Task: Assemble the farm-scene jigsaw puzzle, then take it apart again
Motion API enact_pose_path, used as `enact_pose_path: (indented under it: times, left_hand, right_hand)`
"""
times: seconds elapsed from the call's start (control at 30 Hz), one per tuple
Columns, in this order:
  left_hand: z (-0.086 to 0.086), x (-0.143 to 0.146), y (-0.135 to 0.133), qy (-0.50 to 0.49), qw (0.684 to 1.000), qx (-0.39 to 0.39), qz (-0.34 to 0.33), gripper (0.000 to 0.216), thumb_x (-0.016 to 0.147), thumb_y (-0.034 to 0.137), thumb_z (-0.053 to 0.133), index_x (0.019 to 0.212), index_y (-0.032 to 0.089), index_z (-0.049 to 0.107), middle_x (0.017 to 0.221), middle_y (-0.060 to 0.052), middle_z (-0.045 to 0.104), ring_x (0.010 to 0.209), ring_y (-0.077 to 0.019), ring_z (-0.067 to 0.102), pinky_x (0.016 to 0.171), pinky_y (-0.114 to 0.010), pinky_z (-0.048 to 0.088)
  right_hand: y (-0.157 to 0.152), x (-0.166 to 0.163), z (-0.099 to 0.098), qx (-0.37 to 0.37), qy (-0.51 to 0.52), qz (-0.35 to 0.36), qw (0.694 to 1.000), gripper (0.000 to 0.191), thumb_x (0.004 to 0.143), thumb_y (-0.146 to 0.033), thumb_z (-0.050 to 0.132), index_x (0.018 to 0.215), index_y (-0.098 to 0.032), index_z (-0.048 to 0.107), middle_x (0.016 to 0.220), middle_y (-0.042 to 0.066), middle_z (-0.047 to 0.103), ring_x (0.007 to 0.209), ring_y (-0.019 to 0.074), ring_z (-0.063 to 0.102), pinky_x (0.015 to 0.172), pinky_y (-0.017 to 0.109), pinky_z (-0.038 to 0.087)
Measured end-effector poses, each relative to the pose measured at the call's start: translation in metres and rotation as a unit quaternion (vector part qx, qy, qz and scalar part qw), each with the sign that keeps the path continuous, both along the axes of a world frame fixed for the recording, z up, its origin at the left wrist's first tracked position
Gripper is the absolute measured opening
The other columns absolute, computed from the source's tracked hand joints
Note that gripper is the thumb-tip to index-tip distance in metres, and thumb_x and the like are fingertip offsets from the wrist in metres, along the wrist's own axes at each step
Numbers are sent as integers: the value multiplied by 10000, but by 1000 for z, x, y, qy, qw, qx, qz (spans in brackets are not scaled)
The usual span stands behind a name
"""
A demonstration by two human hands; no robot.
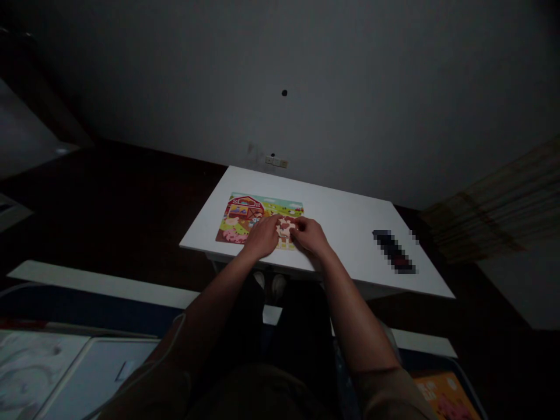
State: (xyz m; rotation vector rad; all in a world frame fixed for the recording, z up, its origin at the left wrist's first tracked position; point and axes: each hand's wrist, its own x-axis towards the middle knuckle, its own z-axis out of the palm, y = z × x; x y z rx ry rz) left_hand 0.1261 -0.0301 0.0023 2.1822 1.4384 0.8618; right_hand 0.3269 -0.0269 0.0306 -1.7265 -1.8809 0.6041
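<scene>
Bare left hand (262,236) and bare right hand (311,237) flanking white-and-brown cow puzzle piece (285,230); fingertips touching it, grip indeterminable; colourful cardboard farm jigsaw (240,213) extending left, on white rectangular table (345,233).

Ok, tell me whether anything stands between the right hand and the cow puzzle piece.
Nothing visible does: the right hand is already touching the cow puzzle piece, with no other object between them.

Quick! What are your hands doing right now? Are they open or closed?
Left hand: touching the cow on the farm jigsaw puzzle; can't tell if its grip is closed.
Right hand: touching the cow too; can't tell if its grip is closed.
</scene>
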Motion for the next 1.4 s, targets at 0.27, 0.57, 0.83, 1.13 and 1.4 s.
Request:
enact_pose_path:
  times: [0.27,0.57,0.83,1.13,1.4]
  left_hand:
    - [-2,0,1,13,1000,1,4,630,918,77,522,1536,179,592,1482,-134,694,1378,-276,617,1228,-436,461]
    - [5,4,-5,79,996,27,-28,469,1012,284,608,1476,250,663,1452,-107,706,1357,-316,603,1200,-479,467]
    - [4,5,-8,129,989,62,-47,398,1020,279,582,1391,260,724,1433,-115,711,1332,-333,598,1159,-508,472]
    - [3,7,-6,154,983,82,-63,365,1051,304,533,1313,226,775,1462,-137,693,1349,-361,580,1160,-563,480]
    - [3,8,-4,160,982,77,-63,394,1041,283,549,1371,247,760,1483,-137,686,1359,-350,581,1168,-567,493]
  right_hand:
    - [-3,3,2,10,-47,33,998,231,912,-231,704,1072,-144,846,1127,150,823,967,274,729,911,366,542]
    - [-7,4,-1,28,-68,53,996,236,1000,-263,682,1129,-161,851,1202,151,804,1096,281,720,1017,376,533]
    - [-13,13,0,69,-32,65,995,326,1047,-241,554,1196,-178,837,1268,153,789,1193,292,715,1105,419,542]
    - [-67,88,-10,72,-81,56,993,521,895,-405,771,1386,-232,750,1464,170,691,1376,392,619,1217,573,478]
    - [-79,84,-25,65,-88,39,993,378,913,-358,782,1270,-234,770,1485,175,652,1434,377,569,1225,585,458]
